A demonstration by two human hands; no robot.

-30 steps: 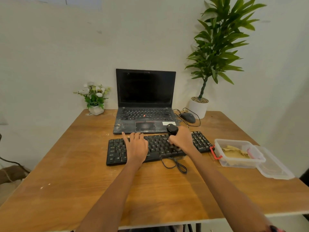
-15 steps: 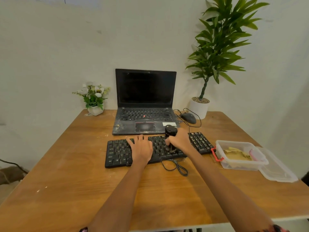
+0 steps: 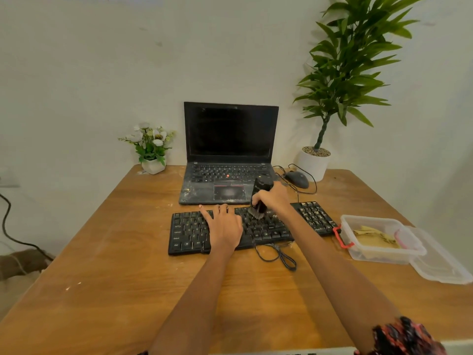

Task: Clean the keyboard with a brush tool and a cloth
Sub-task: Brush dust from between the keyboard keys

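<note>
- The table (image 3: 107, 272) carries everything: a laptop (image 3: 230, 155) at the back, a keyboard (image 3: 189, 234) in front of it, and a box (image 3: 378, 239) at the right, lid off.
- The keyboard lies flat near the table's middle, its rear edge just beside the laptop's front lip. Pale specks show on its right-hand keys, so I judge the brushing only partly done.
- The left hand (image 3: 225, 226) rests palm-down on the keys left of centre, fingers straight and slightly spread, pinning the board. If it lifts, the strokes could skid the keyboard towards the laptop.
- The right hand (image 3: 273, 198) grips the brush (image 3: 259, 198), fingers curled round its dark body. The bristles touch the upper rows just right of centre.
- Heavy pressure here could pop a keycap or drive grit deeper between keys; a steep tilt of the brush would do the same.
- Sweeping away from the body could throw debris onto the laptop's already dusty palm rest.
- The cable (image 3: 279, 254) loops loose off the front edge, under the right forearm. The arm could snag it and tug the board.
- Something tan lies in the box; whether it is the cloth I cannot tell.
- A mouse (image 3: 297, 179) sits beyond the brush hand, near enough to be knocked on a long stroke.
</note>
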